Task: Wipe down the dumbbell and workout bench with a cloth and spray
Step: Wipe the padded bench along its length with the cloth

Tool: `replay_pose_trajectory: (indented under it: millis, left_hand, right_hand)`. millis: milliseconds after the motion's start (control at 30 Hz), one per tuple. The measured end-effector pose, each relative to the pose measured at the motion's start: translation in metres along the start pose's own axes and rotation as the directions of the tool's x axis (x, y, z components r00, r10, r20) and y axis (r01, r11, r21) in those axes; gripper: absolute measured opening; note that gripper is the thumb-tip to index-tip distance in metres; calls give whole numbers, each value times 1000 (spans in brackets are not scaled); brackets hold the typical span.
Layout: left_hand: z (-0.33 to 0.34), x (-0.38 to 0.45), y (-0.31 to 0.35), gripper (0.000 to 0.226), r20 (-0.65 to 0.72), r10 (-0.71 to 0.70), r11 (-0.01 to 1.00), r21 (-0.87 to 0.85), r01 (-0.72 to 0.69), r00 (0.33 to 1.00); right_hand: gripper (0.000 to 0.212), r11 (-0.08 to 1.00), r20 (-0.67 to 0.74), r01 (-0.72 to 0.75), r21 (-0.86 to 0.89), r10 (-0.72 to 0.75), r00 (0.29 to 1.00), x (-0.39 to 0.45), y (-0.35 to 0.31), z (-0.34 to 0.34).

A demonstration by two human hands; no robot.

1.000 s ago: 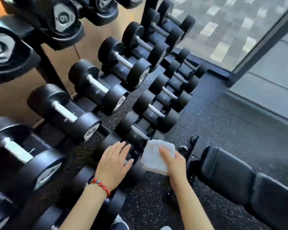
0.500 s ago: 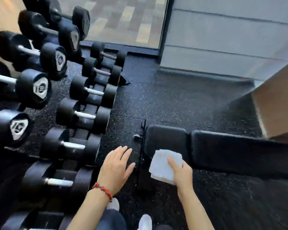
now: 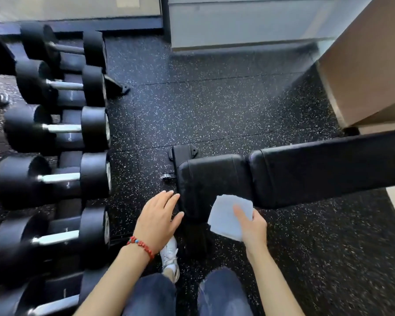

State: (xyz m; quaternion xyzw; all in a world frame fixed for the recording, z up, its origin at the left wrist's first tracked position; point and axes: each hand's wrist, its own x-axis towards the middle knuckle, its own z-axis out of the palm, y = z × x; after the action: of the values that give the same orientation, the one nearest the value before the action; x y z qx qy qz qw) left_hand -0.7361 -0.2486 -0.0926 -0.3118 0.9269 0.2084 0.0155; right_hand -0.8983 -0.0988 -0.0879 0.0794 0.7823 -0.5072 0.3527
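Note:
A black padded workout bench runs from the centre to the right edge, its seat pad nearest me. My right hand holds a folded white cloth over the near edge of the seat pad. My left hand, with a red bead bracelet at the wrist, hovers flat with straight fingers just left of the seat pad's corner. Black dumbbells with steel handles lie in a row on the rack at the left. No spray bottle is in view.
Speckled black rubber floor stretches beyond the bench. A grey wall base stands at the back and a tan block at the right. My knees in jeans and a white shoe are below my hands.
My view has swung right from the dumbbell rack to the bench. Both hands have moved with it; the cloth now sits over the seat pad's near edge.

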Motion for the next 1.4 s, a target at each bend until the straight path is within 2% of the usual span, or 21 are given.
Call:
replay_pose_trajectory:
  millis: [100, 267, 467, 633, 800, 867, 933, 1000, 1067, 1167, 1233, 1300, 1400]
  left_hand:
    - [27, 25, -19, 53, 30, 12, 1000, 20, -13, 999]
    - [86, 49, -35, 54, 39, 13, 999, 31, -15, 999]
    - [161, 63, -45, 55, 51, -69, 998, 8, 68, 996]
    - [212, 75, -45, 57, 33, -124, 992, -33, 125, 992]
    - [236, 80, -41, 55, -39, -154, 988, -40, 152, 987]
    - [246, 80, -41, 54, -52, -167, 985, -49, 165, 985]
    - [254, 79, -41, 54, -56, -172, 984, -55, 169, 983]
    - [258, 77, -44, 54, -56, -168, 985, -45, 165, 984]
    - [258, 77, -46, 54, -64, -153, 988, -40, 151, 986]
    - [258, 76, -49, 53, -79, -132, 991, -48, 128, 988]
    - [258, 76, -51, 52, -85, -117, 993, -41, 114, 989]
    - [258, 76, -53, 52, -89, -101, 995, -34, 98, 991]
    - [257, 75, -57, 52, -73, -80, 996, -45, 76, 994]
  right_hand:
    - [4, 1000, -19, -5, -17, 4, 1000, 37, 17, 17]
    - [3, 998, 40, -31, -49, 32, 999, 101, 51, 44]
    - [6, 979, 156, 57, -196, -27, 987, 162, 87, 64]
    - [39, 869, 177, 162, -468, -87, 980, 186, 112, 61]
    - [64, 818, 143, 288, -498, -249, 958, 183, 126, 49]
    - [69, 742, 171, 335, -581, -291, 941, 180, 135, 53]
    - [72, 597, 196, 380, -706, -351, 916, 181, 145, 63]
    - [71, 464, 172, 403, -789, -463, 870, 189, 152, 76]
    - [68, 374, 156, 421, -826, -567, 809, 205, 148, 92]
    - [66, 300, 141, 439, -847, -669, 730, 235, 126, 120]
    - [65, 285, 110, 418, -863, -700, 705, 248, 114, 135]
    - [65, 259, 96, 391, -883, -716, 691, 247, 116, 138]
    - [66, 252, 96, 363, -897, -691, 717, 218, 143, 121]
